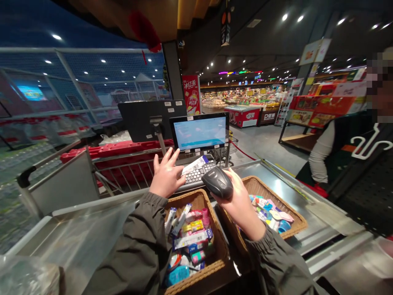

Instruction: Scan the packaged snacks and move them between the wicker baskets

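My left hand [166, 174] holds a small white and blue packet [194, 164] by one end, its other fingers spread, above the keyboard [199, 173]. My right hand [235, 196] is wrapped around a black handheld barcode scanner [217, 182], its head close to the packet. Just behind stands the lit till screen [199, 132]. Below my arms sit two wicker baskets: the left basket [215, 266] holds several small packets and tubes, and the right basket [294, 227] holds several small colourful items.
A steel checkout counter [285, 182] runs under the baskets. A person in a dark vest [353, 155] stands at the right. A black customer display [150, 119] and metal railing [123, 168] lie to the left. Shop aisles stretch behind.
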Demonstrator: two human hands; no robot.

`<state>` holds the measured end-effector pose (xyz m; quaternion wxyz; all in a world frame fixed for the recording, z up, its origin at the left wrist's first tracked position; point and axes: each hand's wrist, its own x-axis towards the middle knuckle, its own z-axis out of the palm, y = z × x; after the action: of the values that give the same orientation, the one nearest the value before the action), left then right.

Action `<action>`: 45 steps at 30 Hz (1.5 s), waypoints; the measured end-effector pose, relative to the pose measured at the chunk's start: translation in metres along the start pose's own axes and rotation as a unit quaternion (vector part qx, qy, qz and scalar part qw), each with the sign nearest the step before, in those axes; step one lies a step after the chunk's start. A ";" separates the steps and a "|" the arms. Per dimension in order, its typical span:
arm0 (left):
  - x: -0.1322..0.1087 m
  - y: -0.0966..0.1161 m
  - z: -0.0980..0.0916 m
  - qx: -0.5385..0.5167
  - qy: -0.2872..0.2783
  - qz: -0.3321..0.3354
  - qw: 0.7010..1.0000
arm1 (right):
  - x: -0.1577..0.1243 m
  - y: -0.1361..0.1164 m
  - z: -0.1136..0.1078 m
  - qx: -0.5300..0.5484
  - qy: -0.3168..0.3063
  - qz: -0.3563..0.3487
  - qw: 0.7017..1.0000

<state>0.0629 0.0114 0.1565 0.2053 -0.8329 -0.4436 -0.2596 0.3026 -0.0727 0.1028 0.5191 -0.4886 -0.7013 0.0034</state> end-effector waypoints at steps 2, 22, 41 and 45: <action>-0.013 -0.001 0.003 0.000 -0.017 0.006 1.000 | -0.004 0.000 0.004 -0.003 -0.005 0.007 1.000; -0.161 0.013 0.060 -0.101 -0.260 -0.003 0.960 | -0.040 -0.015 0.046 0.030 -0.119 0.064 0.990; -0.081 0.108 0.105 -0.216 -0.280 0.119 0.928 | -0.043 0.058 -0.066 -0.073 0.052 0.163 0.983; -0.038 0.166 0.141 -0.243 -0.272 0.208 0.908 | -0.048 0.076 -0.088 -0.091 0.066 0.188 0.976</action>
<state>0.2201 -0.0187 0.0048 -0.0825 -0.9687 -0.2220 -0.0745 0.4182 -0.1098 0.0694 0.5075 -0.6565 -0.5580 0.0047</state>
